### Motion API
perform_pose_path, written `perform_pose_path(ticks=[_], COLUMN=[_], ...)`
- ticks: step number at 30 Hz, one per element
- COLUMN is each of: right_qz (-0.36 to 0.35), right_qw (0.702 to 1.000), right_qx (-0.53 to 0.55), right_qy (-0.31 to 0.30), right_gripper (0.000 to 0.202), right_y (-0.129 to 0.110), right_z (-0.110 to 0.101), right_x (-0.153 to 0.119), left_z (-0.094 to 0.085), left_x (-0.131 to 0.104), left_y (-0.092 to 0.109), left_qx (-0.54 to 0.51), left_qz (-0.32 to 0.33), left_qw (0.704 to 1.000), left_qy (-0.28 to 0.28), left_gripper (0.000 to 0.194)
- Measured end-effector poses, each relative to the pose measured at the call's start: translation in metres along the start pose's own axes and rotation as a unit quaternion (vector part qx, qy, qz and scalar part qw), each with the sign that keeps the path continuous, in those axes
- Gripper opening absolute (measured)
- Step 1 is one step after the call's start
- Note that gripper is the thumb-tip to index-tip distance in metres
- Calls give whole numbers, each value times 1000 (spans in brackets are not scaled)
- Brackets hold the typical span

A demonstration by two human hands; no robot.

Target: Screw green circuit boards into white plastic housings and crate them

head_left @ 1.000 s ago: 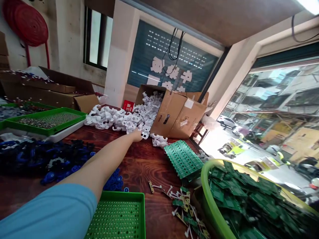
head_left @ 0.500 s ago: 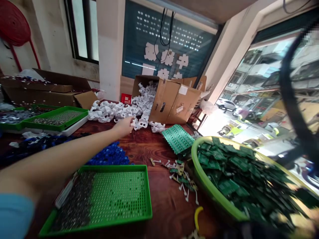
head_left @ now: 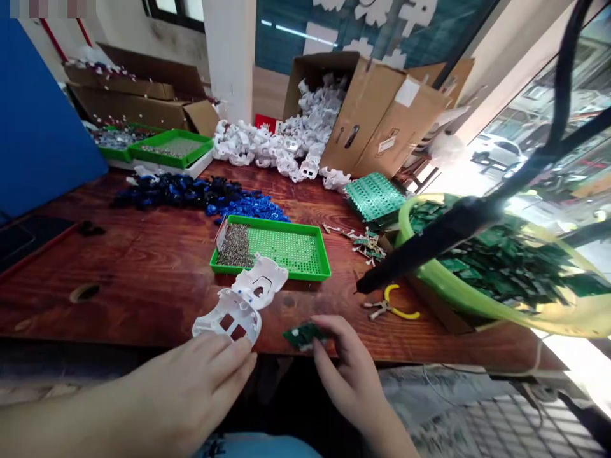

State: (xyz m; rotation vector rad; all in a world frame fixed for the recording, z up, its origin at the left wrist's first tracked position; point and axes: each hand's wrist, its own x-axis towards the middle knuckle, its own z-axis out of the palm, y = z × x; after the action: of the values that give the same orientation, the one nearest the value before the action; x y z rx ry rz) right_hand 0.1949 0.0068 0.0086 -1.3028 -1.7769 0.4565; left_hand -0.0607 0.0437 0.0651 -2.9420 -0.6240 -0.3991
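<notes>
Near the table's front edge, my left hand grips a white plastic housing, its fingers over the lower edge. A second white shell part adjoins it, reaching over the front rim of a green tray. Between the thumb and fingers of my right hand is a small green circuit board, just right of the housing. Small metal pieces lie in the tray's left part. Yellow-handled pliers rest on the table to the right.
A black rod-like tool hangs over the right side. Behind it stands a yellow-green basket of circuit boards. Blue parts, white housings and a tipped cardboard box are farther back. A blue panel rises at the left.
My left hand has come back from the white pile to the front edge, now with a white housing. My right hand now shows with a circuit board. The view has shifted.
</notes>
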Motion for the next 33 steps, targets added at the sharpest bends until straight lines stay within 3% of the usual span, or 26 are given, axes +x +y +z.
perform_pose_path(ticks=[1, 3, 9, 14, 18, 21, 27, 33], right_qz=[9, 17, 48, 61, 54, 32, -16, -19], right_qw=[997, 989, 974, 973, 975, 970, 964, 977], right_qx=[1, -5, -51, -85, -107, -120, -156, -190], right_qy=[-78, -148, -217, -204, -189, -209, -215, -91], right_gripper=[31, 29, 32, 30, 28, 27, 26, 20], right_y=[-1, 1, 14, 20, 24, 26, 30, 41], right_z=[3, 5, 7, -10, -28, -28, -11, -12], right_x=[12, 34, 66, 61, 57, 59, 66, 43], left_z=[3, 12, 38, 41, 38, 35, 43, 64], left_x=[-2, -2, -1, -25, -51, -59, -44, -18], left_y=[9, 23, 33, 15, -15, -41, -69, -69], left_qx=[6, 26, -4, -23, -64, -110, -143, -161], left_qz=[5, 17, -56, -100, -128, -137, -145, -155], left_qw=[1000, 999, 996, 994, 989, 984, 978, 973], left_qy=[-19, -44, -66, -27, 18, 36, 51, 53], left_gripper=[45, 43, 47, 53, 55, 46, 27, 26])
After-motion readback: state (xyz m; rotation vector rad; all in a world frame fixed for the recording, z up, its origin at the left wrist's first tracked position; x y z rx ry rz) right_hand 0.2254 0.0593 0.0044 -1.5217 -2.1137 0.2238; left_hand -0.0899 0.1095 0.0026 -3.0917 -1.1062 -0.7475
